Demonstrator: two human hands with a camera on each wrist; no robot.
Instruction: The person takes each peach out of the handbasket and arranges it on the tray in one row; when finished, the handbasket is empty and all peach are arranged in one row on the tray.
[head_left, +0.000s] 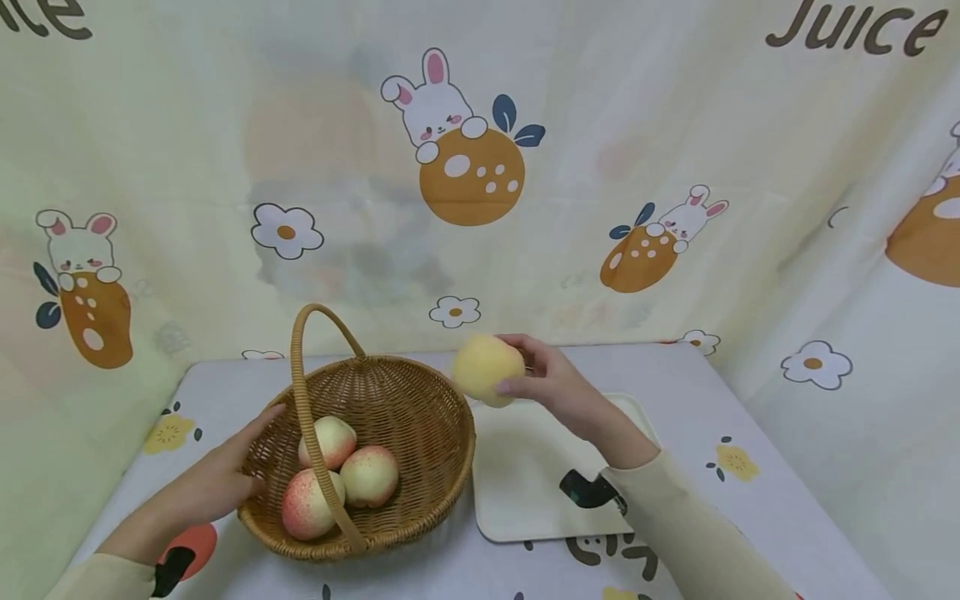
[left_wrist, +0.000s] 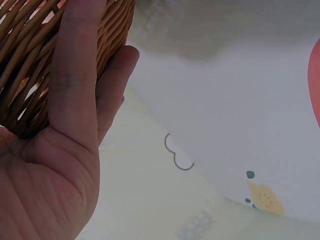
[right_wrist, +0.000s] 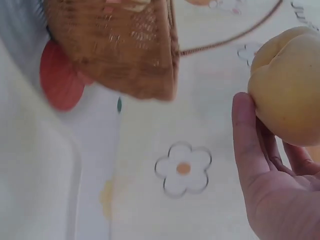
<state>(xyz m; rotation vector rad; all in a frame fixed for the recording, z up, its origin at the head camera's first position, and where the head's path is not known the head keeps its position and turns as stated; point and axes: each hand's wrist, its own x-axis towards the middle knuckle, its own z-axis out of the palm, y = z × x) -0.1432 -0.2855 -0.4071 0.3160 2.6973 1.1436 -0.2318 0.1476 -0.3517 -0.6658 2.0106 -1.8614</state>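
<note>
In the head view my right hand [head_left: 558, 387] holds a yellow peach [head_left: 487, 369] up above the table, level with the basket's far rim. Seen from the right wrist, the creased peach [right_wrist: 290, 85] sits between the thumb and fingers of that hand [right_wrist: 280, 185]. My left hand [head_left: 217, 475] grips the left rim of a brown wicker basket [head_left: 420, 433]. From the left wrist, the hand [left_wrist: 65, 150] lies against the basket's woven wall [left_wrist: 25, 75]. Inside the basket rest three pink-and-cream peaches [head_left: 371, 477], grouped left of its middle beneath the arched handle [head_left: 300, 367].
A white tray [head_left: 517, 492] lies right of the basket, partly under my right forearm. The table [head_left: 697, 433] wears a pale cloth with printed fruit. Behind it hangs a patterned curtain [head_left: 352, 167] with rabbits and flowers.
</note>
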